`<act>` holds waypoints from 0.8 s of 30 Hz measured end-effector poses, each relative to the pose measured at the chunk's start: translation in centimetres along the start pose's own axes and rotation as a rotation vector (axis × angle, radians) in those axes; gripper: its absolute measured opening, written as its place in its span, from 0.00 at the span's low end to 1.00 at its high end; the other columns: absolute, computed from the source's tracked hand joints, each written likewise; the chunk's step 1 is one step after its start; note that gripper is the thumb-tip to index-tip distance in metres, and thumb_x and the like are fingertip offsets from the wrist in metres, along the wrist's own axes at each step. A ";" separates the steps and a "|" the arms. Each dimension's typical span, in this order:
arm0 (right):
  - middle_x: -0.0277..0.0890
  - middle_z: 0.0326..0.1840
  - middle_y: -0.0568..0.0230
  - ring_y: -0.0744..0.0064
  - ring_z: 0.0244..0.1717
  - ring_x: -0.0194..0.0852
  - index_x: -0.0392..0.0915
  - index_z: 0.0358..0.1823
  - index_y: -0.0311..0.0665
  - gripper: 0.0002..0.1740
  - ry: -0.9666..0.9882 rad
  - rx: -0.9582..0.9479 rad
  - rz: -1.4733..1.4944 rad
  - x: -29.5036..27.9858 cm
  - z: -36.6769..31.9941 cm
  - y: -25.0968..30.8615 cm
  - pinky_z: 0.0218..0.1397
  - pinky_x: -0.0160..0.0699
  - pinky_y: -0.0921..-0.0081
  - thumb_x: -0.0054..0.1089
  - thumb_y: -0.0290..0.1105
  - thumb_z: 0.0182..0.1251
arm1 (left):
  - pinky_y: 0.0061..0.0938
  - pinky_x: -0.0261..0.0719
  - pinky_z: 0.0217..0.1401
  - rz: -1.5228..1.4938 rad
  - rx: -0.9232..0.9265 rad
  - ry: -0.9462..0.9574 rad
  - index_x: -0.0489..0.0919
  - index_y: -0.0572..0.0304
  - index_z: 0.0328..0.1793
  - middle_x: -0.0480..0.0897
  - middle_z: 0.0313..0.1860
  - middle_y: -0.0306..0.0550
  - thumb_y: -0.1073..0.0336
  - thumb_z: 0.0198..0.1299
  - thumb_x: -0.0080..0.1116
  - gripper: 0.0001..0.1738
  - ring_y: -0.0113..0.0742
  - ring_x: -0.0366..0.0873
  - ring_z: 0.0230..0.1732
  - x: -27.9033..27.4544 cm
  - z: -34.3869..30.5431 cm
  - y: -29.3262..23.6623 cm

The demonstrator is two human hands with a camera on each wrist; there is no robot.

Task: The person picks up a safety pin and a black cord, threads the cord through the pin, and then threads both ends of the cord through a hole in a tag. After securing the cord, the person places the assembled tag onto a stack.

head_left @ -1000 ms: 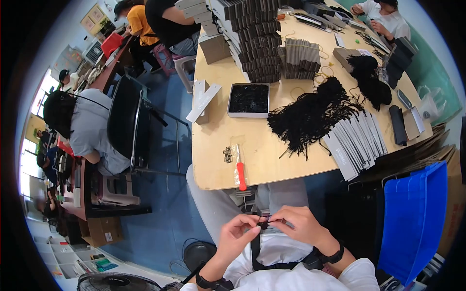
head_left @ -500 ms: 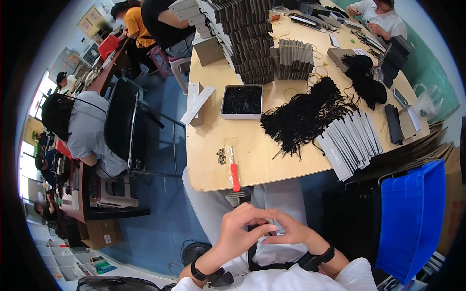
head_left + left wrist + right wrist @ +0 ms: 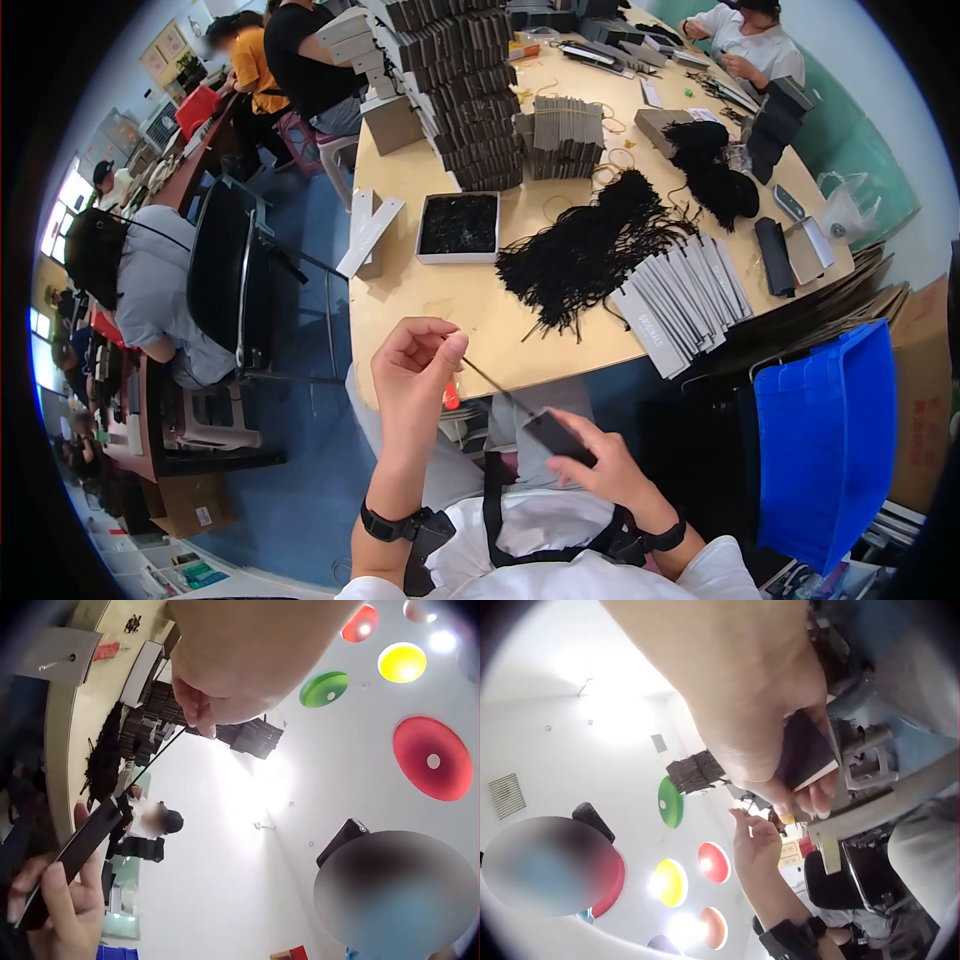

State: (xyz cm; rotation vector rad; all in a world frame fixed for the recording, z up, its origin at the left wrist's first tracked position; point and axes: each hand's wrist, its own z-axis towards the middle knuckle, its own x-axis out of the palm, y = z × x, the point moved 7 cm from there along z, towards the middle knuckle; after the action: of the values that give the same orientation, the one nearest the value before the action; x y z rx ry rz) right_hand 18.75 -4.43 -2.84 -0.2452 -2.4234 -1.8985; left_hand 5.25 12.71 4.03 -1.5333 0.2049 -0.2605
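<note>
My left hand (image 3: 450, 348) is raised in front of the table edge and pinches the end of a thin black cord (image 3: 490, 385) between thumb and fingers. The cord runs taut down to a small dark flat tag (image 3: 557, 436), which my right hand (image 3: 578, 458) grips above my lap. In the left wrist view the left hand's fingertips (image 3: 201, 720) hold the cord (image 3: 154, 763), which leads to the tag (image 3: 71, 851). The right wrist view shows the right hand's fingers (image 3: 810, 796) curled round the tag (image 3: 804, 750), with the left hand (image 3: 754, 840) beyond it.
On the wooden table (image 3: 440, 290) lie a heap of black cords (image 3: 580, 250), a fanned row of grey tags (image 3: 680, 295), a tray of black pieces (image 3: 458, 225) and stacked dark boxes (image 3: 460, 90). A blue bin (image 3: 825, 440) stands at my right, a black chair (image 3: 225, 265) at my left. Other people sit around.
Both hands were together over my lap on the tag. The left hand has since lifted up and to the left, drawing the cord taut, while the right hand stays low with the tag.
</note>
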 end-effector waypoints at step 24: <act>0.70 0.57 0.56 0.56 0.58 0.66 0.74 0.57 0.39 0.23 -0.762 -0.611 -1.395 -5.6 4.7 8.3 0.59 0.62 0.60 0.63 0.27 0.57 | 0.38 0.66 0.44 1.264 0.416 0.153 0.75 0.59 0.36 0.72 0.37 0.47 0.69 0.56 0.58 0.05 0.46 0.70 0.43 7.3 0.5 3.6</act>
State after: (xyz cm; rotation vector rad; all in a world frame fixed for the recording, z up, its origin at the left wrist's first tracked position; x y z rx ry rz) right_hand 25.88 1.49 3.21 1.2936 -2.4368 -3.6148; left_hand 12.54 11.13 0.69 -0.7485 1.1027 0.5592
